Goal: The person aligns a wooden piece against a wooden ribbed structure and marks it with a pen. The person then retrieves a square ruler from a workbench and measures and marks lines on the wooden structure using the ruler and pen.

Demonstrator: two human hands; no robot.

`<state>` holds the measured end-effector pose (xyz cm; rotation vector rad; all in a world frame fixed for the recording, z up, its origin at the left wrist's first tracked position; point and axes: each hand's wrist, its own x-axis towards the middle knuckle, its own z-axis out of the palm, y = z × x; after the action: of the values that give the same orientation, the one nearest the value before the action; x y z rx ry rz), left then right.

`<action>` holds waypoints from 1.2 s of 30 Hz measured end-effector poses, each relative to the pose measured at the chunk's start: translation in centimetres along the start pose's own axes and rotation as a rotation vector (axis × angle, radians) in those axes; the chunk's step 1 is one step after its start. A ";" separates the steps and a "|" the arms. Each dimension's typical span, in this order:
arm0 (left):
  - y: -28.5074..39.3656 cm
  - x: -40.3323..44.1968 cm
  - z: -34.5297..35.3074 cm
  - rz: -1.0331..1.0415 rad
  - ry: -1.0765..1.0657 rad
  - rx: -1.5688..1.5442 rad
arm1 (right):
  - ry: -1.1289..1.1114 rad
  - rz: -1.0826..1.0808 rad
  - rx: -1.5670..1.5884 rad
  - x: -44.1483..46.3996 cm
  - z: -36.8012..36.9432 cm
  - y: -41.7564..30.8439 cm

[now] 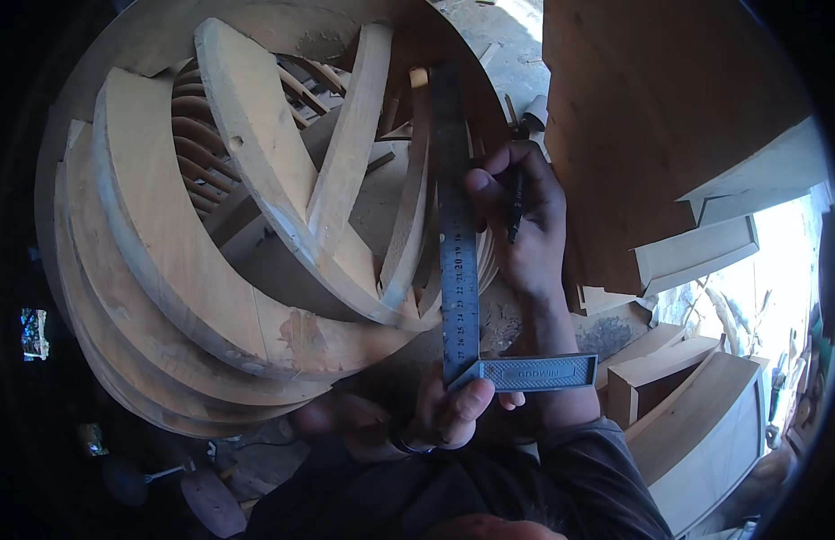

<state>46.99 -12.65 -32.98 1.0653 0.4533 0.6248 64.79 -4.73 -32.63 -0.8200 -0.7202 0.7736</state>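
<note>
One metal square [460,306] is gripped near its corner by the left hand [455,414], and a black pen [516,207] is held by the right hand [530,193], while the blade [458,252], positioned over the curved wooden frame [273,171], is best steadied without flexing.

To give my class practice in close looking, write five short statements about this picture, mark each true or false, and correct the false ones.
1. The left hand holds the metal square near its corner. True.
2. The right hand holds a hammer. False: it holds a dark pen.
3. The square's blade is marked with numbers. True.
4. A dark band is on the right wrist. False: it is on the left wrist.
5. Curved wooden pieces lie left of the blade in the picture. True.
</note>
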 end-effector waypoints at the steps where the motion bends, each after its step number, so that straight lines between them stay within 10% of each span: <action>1: 0.1 0.0 0.2 0.030 -0.016 0.023 | -0.006 -0.004 -0.002 -0.1 0.2 -0.2; 22: 2.4 1.0 0.7 0.023 0.013 0.038 | 0.138 -0.379 -0.470 4.8 -0.1 -4.4; 36: 1.7 0.6 -0.5 0.037 -0.040 0.008 | -0.297 -0.130 -0.564 11.4 1.9 -4.7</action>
<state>46.69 -11.34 -31.67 1.0942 0.4025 0.6342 70.70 3.16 -24.93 -1.1622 -1.2789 0.5822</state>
